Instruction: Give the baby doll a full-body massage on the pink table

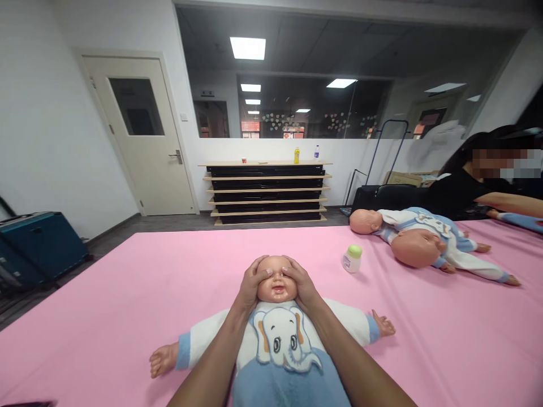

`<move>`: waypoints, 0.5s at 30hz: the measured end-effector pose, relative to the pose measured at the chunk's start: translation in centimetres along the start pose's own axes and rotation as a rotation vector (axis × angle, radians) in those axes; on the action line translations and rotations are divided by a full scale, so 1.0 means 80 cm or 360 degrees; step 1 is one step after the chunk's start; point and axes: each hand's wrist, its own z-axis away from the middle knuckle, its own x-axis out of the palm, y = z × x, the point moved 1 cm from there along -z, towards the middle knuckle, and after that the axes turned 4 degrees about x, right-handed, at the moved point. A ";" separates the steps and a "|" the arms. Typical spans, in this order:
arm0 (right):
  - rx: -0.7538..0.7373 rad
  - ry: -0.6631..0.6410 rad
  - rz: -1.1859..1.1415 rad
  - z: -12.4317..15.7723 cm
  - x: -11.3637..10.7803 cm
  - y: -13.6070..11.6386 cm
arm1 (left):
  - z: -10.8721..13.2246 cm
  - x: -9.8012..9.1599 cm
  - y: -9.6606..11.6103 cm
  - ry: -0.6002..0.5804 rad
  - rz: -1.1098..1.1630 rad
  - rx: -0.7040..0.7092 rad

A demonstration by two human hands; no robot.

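A baby doll (278,285) lies on its back on the pink mat (127,305), head away from me. It wears a white and blue suit with an elephant on the chest (282,339). My left hand (251,282) cups the left side of the doll's head, fingers curved over its brow and eye. My right hand (300,282) cups the other side the same way. Both thumbs rest near the doll's forehead. The doll's arms are spread out to either side.
A small white bottle with a green cap (352,258) stands to the right of the doll's head. Two more dolls (418,246) lie at the far right, where another person (479,186) leans over the mat. A blue case (42,243) stands at the left, black shelves (266,192) behind.
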 end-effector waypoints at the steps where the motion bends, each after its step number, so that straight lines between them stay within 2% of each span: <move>1: 0.0008 -0.0010 -0.0015 0.000 0.000 0.000 | 0.000 0.000 0.000 0.0004 0.0008 -0.0006; 7: 0.0000 -0.0042 -0.0149 -0.001 0.000 0.003 | 0.000 0.000 0.000 0.0050 0.0025 -0.0014; 15: -0.0020 0.0038 -0.0043 -0.005 -0.001 0.007 | 0.001 0.004 0.004 0.0033 0.0009 -0.0109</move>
